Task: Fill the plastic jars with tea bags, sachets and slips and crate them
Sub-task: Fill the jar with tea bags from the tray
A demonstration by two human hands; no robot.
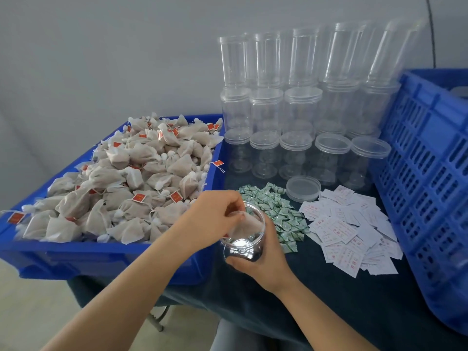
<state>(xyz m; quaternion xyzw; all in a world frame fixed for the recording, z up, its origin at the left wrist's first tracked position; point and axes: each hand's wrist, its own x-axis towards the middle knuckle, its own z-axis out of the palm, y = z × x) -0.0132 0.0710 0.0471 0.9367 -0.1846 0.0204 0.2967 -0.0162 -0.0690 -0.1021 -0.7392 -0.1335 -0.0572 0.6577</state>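
My right hand grips a clear open plastic jar, tilted toward me over the dark table. My left hand pinches a tea bag at the jar's mouth, the bag partly inside. A blue tray heaped with tea bags with red tags sits at the left. Green sachets lie in a pile just behind the jar. White slips with red print are spread to the right. A loose lid lies behind the sachets.
Several lidded empty jars are stacked in tiers at the back of the table. A large blue perforated crate stands at the right edge. The table is covered with a dark cloth.
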